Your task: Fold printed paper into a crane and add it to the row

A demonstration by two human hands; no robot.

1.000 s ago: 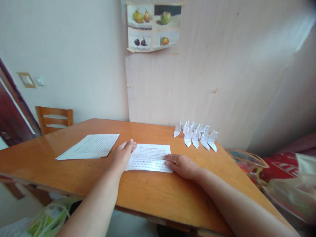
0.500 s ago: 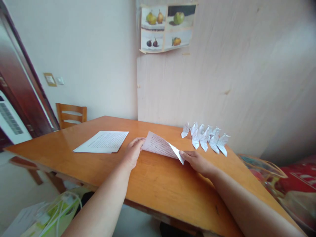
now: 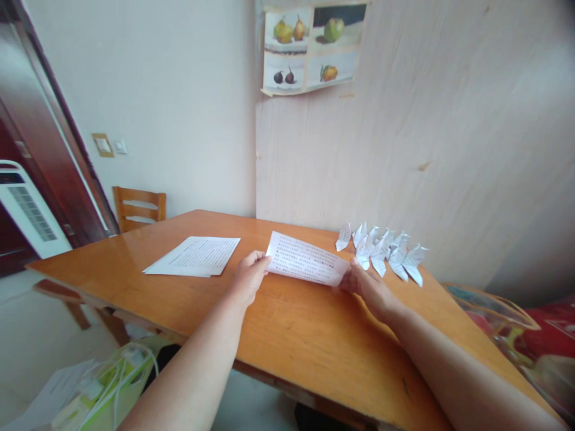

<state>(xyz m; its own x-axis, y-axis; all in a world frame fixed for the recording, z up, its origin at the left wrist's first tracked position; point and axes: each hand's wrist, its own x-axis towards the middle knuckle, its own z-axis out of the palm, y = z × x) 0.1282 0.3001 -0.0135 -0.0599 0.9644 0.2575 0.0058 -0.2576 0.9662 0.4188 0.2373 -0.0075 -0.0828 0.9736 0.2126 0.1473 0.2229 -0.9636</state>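
A sheet of printed paper (image 3: 308, 260) stretches between my two hands, tilted a little above the table, its lines of text facing me. My left hand (image 3: 251, 272) pinches its left edge, with the thumb on top. At the right edge my right hand (image 3: 366, 284) grips it, thumb in front and fingers behind. To the left lies a stack of printed sheets (image 3: 195, 256) on the table. Several folded paper figures (image 3: 390, 251) stand in rows beyond my right hand, made of the same kind of printed paper.
The wooden table (image 3: 309, 341) reaches to the wall, where a fruit poster (image 3: 314, 51) hangs. A wooden chair (image 3: 140, 206) stands at the far left. Below the left edge is a green container with cables (image 3: 117, 383). Bags (image 3: 498, 311) lie off the right edge.
The right end of the paper was curled over toward me; now the sheet is spread nearly flat. My right hand has shifted its grip on that edge. The view has turned slightly left.
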